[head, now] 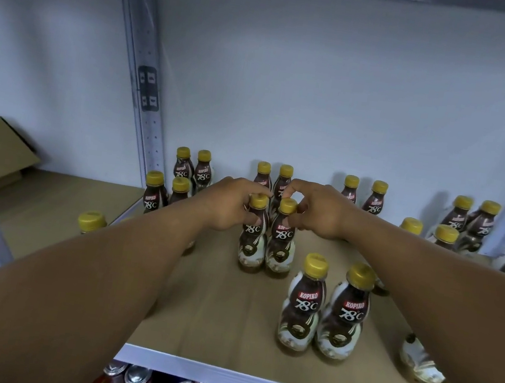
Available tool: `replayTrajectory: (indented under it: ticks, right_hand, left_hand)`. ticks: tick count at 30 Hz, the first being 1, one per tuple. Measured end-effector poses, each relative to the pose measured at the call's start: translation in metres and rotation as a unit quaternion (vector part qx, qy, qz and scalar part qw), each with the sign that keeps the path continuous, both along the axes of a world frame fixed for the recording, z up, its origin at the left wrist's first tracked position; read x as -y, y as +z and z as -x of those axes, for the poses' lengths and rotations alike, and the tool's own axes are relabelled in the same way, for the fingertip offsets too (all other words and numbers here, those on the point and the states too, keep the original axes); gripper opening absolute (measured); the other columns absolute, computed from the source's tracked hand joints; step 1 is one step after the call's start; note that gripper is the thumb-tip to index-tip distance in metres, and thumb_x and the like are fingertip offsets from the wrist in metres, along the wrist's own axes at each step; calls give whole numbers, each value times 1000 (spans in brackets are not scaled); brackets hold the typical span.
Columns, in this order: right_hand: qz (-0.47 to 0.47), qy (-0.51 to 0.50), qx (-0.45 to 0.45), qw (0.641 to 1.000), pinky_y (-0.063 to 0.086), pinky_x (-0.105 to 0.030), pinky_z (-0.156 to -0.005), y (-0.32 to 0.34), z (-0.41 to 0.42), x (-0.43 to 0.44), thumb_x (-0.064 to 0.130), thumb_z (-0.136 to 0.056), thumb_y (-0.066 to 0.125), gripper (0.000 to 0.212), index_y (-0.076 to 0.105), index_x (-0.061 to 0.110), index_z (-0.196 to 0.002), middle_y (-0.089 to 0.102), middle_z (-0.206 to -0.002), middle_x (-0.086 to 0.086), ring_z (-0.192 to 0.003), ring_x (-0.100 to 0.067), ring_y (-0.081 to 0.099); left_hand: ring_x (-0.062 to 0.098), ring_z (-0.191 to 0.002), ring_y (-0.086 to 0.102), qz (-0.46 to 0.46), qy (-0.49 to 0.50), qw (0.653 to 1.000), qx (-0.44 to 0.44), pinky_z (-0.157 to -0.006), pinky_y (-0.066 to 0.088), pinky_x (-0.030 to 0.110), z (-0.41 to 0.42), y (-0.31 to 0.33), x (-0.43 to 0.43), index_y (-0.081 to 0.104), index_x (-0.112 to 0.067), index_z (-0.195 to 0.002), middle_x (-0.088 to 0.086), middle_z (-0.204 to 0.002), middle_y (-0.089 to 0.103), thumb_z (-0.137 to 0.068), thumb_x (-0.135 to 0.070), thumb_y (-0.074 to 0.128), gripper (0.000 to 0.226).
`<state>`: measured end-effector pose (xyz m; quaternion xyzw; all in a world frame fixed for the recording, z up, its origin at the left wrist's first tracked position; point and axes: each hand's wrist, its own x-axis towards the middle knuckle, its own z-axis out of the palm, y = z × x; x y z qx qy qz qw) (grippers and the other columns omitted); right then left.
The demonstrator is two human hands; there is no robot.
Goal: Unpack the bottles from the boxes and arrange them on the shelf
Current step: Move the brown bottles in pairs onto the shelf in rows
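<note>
— Which colours are borne by the bottles (pixel 302 307)?
— Yellow caps (pixel 316 264) are seen; dark brown labels (pixel 307 299) are crossed by a red band and white figures, with cream swirls below.
— And the shelf (pixel 226 312)?
— Tan board is edged in white; the uprights (pixel 146 103) are painted grey.

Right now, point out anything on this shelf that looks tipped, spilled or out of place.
No spill shows. One front-right bottle on the shelf looks tilted, unlike the upright pair beside it; the right forearm hides its top, so I cannot be sure. The left hand and right hand grip the middle pair, upright.
</note>
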<state>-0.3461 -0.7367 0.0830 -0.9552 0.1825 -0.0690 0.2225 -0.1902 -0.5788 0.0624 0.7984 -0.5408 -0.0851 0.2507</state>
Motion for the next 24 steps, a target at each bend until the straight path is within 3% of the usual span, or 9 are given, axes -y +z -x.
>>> replayTrajectory:
  ticks: [9,14,18,24]
  right_hand:
    - [11,-8,12,1000,52,-33,-75,-4,-4,-1,25,-89,79,40,54,25,-121,69,-98,-5,-86,-22,69]
    - [28,-7,12,1000,42,-27,-64,-3,-4,-4,24,-91,76,41,53,25,-125,63,-99,-1,-76,-12,56]
    - [17,-7,6,1000,44,-29,-69,-2,-3,-5,22,-93,75,43,53,27,-129,65,-114,-6,-90,-20,60]
    - [0,-1,6,1000,47,-31,-77,0,-1,-6,20,-91,76,44,55,26,-129,67,-114,-8,-97,-24,62]
  left_hand:
    - [24,-109,65,6,3,1000,1,-101,52,46,-1,-1,1,55,-32,-144,5,-126,68,-88,-22,80,62]
    - [23,-107,65,3,4,1000,10,-100,52,45,-2,-1,1,55,-33,-143,4,-124,68,-88,-25,80,61]
    - [24,-108,64,11,10,1000,11,-100,51,43,0,-1,-1,55,-31,-144,6,-125,67,-89,-25,80,61]
    - [24,-107,64,16,12,1000,8,-100,51,43,1,-1,-3,55,-29,-144,7,-126,67,-89,-26,80,60]
